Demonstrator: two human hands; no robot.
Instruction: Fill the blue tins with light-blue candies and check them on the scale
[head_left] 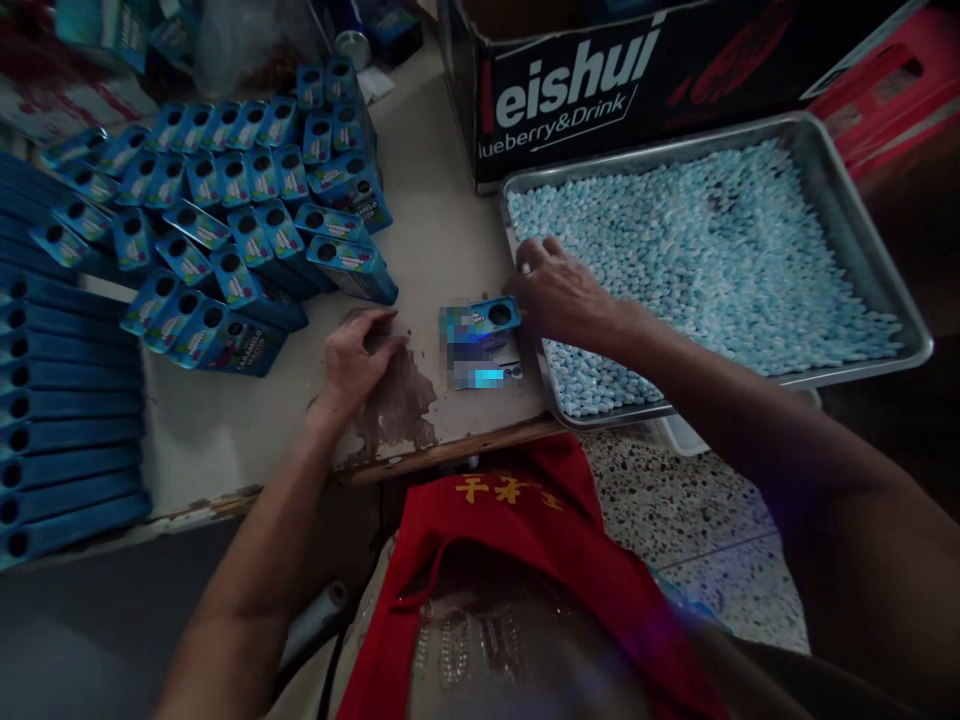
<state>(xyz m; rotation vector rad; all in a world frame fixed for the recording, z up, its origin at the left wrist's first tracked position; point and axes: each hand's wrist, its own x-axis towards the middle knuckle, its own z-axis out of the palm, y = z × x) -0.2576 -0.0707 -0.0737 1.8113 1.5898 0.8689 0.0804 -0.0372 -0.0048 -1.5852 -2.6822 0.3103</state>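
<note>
My left hand (358,352) rests above the table, holding nothing, with its thumb and forefinger apart. Between my hands a small blue candy box (504,314) stands on the table, a dark round hole in its top; part of it is blurred by pixelation. My right hand (559,290) is at the left rim of a metal tray (874,235). Its fingers are curled, and what they hold is mostly hidden, though a small white spot shows by the fingertips. Pale blue and white candies (675,260) cover the tray.
Many blue boxes (247,335) with round holes stand grouped at left, beside a stack of long blue boxes (71,435). A black carton (570,90) sits behind the tray, a red plastic crate (885,90) at far right. The table's worn wooden edge (450,450) runs before my red apron.
</note>
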